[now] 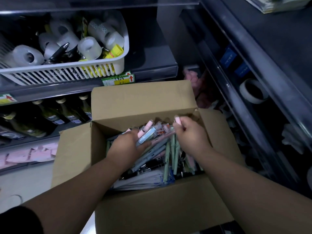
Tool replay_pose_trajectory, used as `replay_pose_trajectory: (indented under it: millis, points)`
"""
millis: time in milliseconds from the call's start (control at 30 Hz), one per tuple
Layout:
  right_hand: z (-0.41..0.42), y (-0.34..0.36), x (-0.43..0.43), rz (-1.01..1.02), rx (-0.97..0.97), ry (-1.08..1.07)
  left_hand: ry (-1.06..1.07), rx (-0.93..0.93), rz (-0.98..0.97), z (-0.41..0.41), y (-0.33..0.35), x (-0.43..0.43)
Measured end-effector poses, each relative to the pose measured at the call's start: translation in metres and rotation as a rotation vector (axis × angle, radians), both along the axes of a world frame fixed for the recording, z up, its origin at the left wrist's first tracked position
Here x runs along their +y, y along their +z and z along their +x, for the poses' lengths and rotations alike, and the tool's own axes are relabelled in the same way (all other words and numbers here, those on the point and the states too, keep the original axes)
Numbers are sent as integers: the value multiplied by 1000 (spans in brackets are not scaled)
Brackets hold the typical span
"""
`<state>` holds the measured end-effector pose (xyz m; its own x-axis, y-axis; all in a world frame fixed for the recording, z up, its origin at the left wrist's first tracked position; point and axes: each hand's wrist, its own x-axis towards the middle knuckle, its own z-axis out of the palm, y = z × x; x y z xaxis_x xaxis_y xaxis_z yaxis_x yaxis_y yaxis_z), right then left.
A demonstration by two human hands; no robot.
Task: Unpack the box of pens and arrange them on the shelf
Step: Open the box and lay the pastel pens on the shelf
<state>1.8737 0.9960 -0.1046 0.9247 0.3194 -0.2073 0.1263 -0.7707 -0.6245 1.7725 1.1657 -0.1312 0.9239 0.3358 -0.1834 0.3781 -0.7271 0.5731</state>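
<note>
Left hand: grips pen bundle inside box | right hand: pinches pink pen over box

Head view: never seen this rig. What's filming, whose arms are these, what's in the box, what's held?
There is no robot here. A person works with bare hands, and the one camera sits on their head, looking forward and down. Both arms reach into an open cardboard box full of loose pens. The left hand grips a bunch of them, and the right hand pinches a pink pen. On the shelf behind, a white basket holds tape rolls. Bottles stand one level down.
</note>
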Motion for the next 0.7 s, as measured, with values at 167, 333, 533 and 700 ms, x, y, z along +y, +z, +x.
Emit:
replay_pose_trajectory:
  millis: [167, 333, 533, 700]
  points:
    - [-11, -27, -14, -215, 223, -112, 102, 144, -128, -4, -10, 4]
    - [-22, -36, -15, -261, 215, -32, 64, 230, -142, -8, -20, 3]
    - [-23, -36, -13, -286, 215, -60, -6, 269, -186, -15, -24, 6]
    - [-17, -29, -19, -204, 177, -144, 26, 189, -151, -14, -17, 5]
